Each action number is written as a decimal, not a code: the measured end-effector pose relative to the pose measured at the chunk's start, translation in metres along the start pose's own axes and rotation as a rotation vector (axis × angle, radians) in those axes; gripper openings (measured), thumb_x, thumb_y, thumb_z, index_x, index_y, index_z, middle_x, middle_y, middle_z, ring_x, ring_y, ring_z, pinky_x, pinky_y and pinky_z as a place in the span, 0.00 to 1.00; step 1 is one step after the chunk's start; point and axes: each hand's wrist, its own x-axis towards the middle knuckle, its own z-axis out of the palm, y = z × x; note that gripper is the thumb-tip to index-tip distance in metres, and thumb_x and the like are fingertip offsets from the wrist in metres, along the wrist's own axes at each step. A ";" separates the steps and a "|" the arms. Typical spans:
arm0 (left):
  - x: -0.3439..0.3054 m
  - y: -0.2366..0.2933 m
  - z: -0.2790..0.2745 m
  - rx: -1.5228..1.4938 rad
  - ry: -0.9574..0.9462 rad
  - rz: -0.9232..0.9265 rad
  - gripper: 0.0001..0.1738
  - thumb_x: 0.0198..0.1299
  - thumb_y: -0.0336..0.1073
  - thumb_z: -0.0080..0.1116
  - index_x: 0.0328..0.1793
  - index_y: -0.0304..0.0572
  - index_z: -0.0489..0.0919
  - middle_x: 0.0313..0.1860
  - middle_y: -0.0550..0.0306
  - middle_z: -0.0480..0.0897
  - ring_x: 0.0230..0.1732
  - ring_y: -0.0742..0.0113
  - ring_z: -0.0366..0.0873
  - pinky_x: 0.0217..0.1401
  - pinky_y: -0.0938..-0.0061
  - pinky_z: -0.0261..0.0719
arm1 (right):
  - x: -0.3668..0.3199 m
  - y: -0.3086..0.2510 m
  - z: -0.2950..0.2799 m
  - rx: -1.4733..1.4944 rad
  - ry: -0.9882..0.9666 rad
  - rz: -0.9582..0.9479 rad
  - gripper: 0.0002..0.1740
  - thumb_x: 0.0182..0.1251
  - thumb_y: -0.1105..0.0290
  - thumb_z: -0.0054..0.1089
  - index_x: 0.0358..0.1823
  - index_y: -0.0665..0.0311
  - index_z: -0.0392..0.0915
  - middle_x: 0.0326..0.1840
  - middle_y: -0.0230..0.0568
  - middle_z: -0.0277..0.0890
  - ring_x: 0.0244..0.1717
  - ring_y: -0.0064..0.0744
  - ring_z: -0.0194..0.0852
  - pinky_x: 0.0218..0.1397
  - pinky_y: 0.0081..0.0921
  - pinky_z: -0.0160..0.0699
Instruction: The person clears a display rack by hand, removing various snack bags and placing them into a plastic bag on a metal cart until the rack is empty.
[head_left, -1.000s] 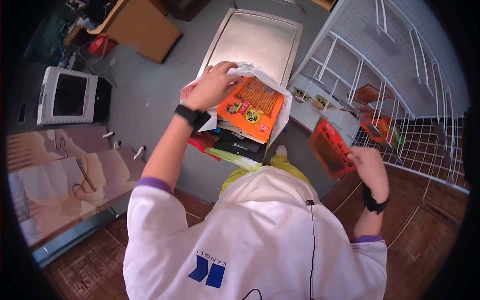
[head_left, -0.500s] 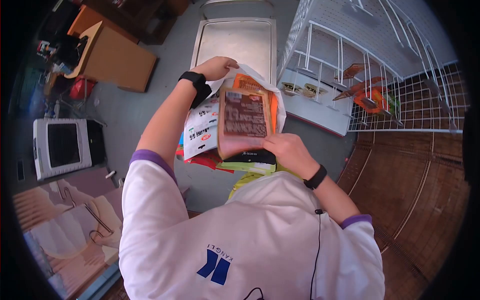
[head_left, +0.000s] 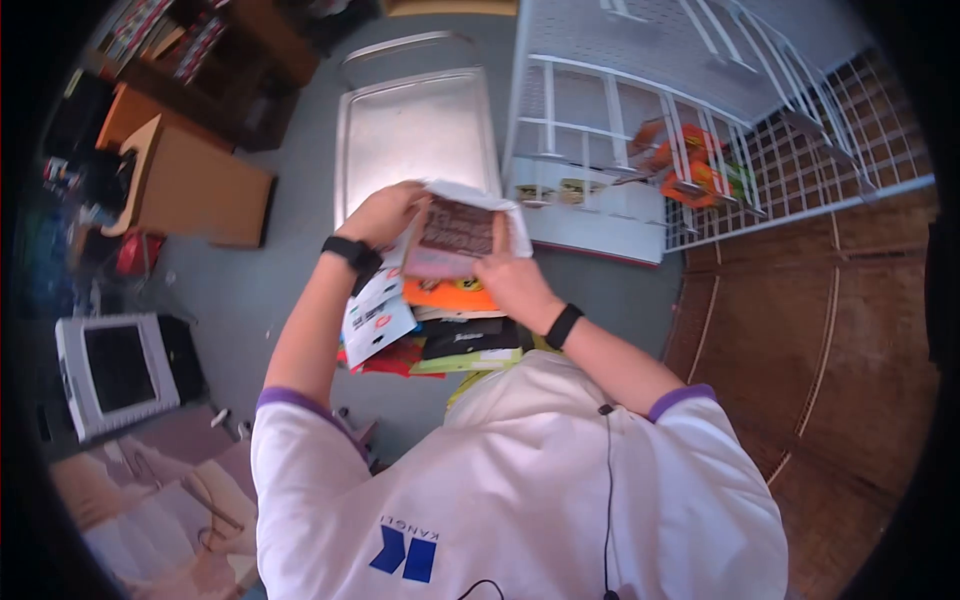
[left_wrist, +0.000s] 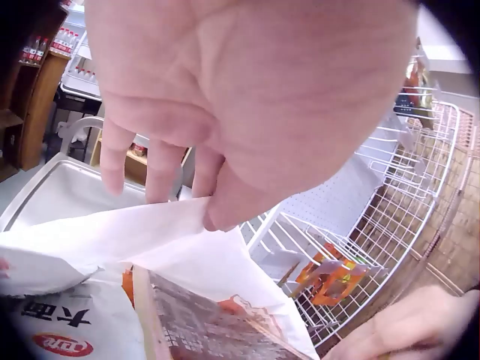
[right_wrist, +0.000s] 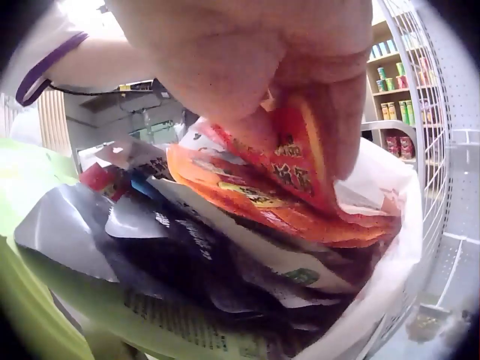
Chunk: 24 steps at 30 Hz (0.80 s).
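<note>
By the wire rack, our left hand pinches the rim of the bag under its fingertips to keep it wide, while our right hand grips a brown packet just above its fingers, partly inside.

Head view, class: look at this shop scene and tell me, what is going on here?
A person's left hand grips the rim of a white bag stuffed with snack packets. The right hand holds a brown packet at the bag's mouth, partly inside. A white wire rack stands just beyond.
</note>
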 end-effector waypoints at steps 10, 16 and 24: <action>-0.048 0.078 -0.004 0.079 0.232 -0.122 0.21 0.54 0.25 0.54 0.56 0.44 0.77 0.62 0.49 0.72 0.66 0.49 0.65 0.66 0.57 0.64 | -0.081 0.089 -0.057 0.367 -0.079 0.290 0.17 0.59 0.67 0.60 0.50 0.62 0.76 0.51 0.44 0.77 0.53 0.46 0.74 0.56 0.37 0.74; -0.108 0.106 0.024 -0.089 0.537 -0.488 0.16 0.59 0.23 0.52 0.53 0.41 0.78 0.59 0.51 0.74 0.65 0.51 0.67 0.65 0.62 0.64 | -0.119 0.223 -0.120 0.131 0.280 0.576 0.09 0.63 0.73 0.54 0.41 0.66 0.80 0.39 0.51 0.80 0.43 0.50 0.78 0.47 0.37 0.77; -0.126 0.167 0.042 0.063 0.500 -0.732 0.13 0.57 0.21 0.53 0.47 0.39 0.78 0.56 0.51 0.75 0.62 0.49 0.68 0.65 0.61 0.64 | -0.022 0.356 -0.118 -0.559 0.018 0.249 0.09 0.56 0.74 0.54 0.38 0.64 0.80 0.58 0.48 0.69 0.64 0.47 0.63 0.63 0.45 0.65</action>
